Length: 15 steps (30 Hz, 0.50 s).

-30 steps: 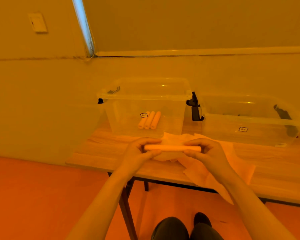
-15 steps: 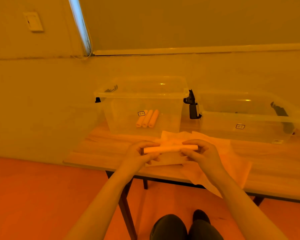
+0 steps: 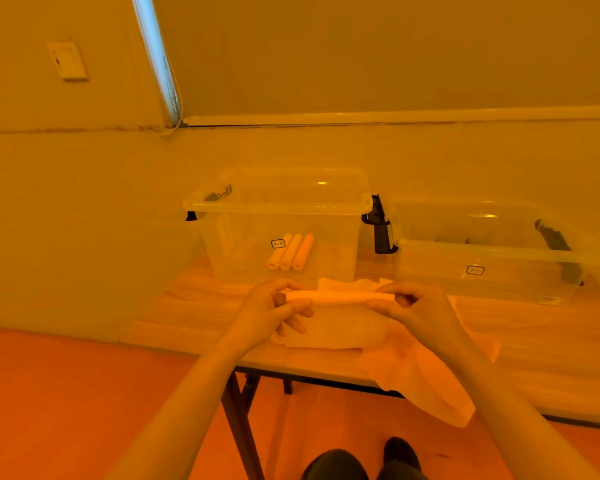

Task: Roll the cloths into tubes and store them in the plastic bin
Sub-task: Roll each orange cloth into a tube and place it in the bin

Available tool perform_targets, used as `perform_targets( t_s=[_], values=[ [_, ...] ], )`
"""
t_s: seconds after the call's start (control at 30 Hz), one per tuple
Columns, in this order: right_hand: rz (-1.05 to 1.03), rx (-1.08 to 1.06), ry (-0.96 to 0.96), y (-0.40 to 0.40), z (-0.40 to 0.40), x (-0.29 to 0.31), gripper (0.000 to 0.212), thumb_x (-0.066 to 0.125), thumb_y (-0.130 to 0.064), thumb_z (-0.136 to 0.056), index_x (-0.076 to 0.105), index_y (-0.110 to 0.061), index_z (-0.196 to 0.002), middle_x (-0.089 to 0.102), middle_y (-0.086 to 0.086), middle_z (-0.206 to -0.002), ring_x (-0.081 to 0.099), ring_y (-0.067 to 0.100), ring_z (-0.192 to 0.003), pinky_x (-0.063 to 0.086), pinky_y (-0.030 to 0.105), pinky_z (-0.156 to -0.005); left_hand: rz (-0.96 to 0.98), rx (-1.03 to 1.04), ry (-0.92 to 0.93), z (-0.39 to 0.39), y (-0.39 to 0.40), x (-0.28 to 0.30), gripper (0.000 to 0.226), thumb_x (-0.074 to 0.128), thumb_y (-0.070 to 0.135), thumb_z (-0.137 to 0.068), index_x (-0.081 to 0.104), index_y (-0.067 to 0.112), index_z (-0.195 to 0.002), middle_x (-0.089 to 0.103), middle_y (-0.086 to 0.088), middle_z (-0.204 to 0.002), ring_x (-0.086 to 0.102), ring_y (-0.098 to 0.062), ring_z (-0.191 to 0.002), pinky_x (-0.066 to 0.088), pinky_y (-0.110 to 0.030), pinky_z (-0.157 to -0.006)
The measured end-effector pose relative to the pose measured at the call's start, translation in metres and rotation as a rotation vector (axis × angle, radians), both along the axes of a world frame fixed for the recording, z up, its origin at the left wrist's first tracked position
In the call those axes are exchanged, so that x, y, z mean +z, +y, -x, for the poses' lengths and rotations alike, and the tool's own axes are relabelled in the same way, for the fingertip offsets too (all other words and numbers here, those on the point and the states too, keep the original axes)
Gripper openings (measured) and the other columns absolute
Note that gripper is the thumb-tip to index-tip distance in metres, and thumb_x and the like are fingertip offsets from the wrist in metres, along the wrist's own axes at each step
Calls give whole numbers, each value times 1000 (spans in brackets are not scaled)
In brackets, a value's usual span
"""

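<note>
A partly rolled cloth (image 3: 340, 296) is held level above the table, its loose flap hanging down in front. My left hand (image 3: 274, 311) pinches the tube's left end and my right hand (image 3: 414, 308) pinches its right end. Behind them stands a clear plastic bin (image 3: 278, 202) with three rolled cloth tubes (image 3: 290, 251) lying side by side on its floor. More flat cloths (image 3: 426, 372) lie under my hands and droop over the table's front edge.
A second clear plastic bin (image 3: 482, 251) stands to the right on the wooden table (image 3: 551, 337). Black latch handles stick out between the two bins. A wall runs close behind them. My shoes show on the floor below.
My hands have kept turning the tube, and more of the cloth's loose flap now hangs below it. The view has drifted slightly; the bins have not moved.
</note>
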State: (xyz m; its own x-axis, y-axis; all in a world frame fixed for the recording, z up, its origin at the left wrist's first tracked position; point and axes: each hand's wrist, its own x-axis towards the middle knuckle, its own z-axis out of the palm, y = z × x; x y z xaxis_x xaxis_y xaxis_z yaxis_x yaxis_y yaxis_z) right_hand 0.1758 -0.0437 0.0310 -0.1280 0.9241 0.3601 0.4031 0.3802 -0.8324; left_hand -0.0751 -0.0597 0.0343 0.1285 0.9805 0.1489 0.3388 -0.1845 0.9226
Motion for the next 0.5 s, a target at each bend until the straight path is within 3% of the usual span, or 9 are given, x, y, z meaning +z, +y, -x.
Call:
perform_targets(
  t_s=[0.1, 0.23, 0.4, 0.5],
  values=[
    [4, 34, 76, 7, -1, 13, 19, 78, -18, -72, 71, -33, -82, 62, -7, -90, 56, 6, -81, 49, 21, -65, -102, 31, 137, 5, 8, 15, 14, 67, 20, -85, 60, 29, -92, 69, 1, -65, 61, -7, -51, 45, -19, -45],
    [43, 97, 242, 16, 0, 34, 17, 75, -11, -73, 73, -15, -89, 58, -16, -115, 55, -7, -101, 53, 20, -73, -287, 52, 282, 11, 21, 35, 13, 73, 26, -78, 70, 25, -91, 61, 0, -81, 46, 0, -63, 36, -12, -57],
    [55, 131, 410, 21, 5, 39, 22, 70, -3, -76, 68, -16, -93, 67, -12, -103, 66, 0, -91, 55, 20, -69, -266, 53, 120, 8, 26, 41, 15, 72, 17, -79, 69, 30, -87, 64, 6, -94, 60, -5, -84, 50, -18, -69],
    [107, 103, 410, 27, 9, 20, 17, 70, -6, -78, 68, -17, -90, 67, -11, -104, 65, 3, -92, 55, 24, -70, -138, 84, -124, 1, 26, 21, 18, 69, 8, -80, 70, 17, -96, 66, 5, -99, 64, -1, -87, 53, -16, -69]
  ],
)
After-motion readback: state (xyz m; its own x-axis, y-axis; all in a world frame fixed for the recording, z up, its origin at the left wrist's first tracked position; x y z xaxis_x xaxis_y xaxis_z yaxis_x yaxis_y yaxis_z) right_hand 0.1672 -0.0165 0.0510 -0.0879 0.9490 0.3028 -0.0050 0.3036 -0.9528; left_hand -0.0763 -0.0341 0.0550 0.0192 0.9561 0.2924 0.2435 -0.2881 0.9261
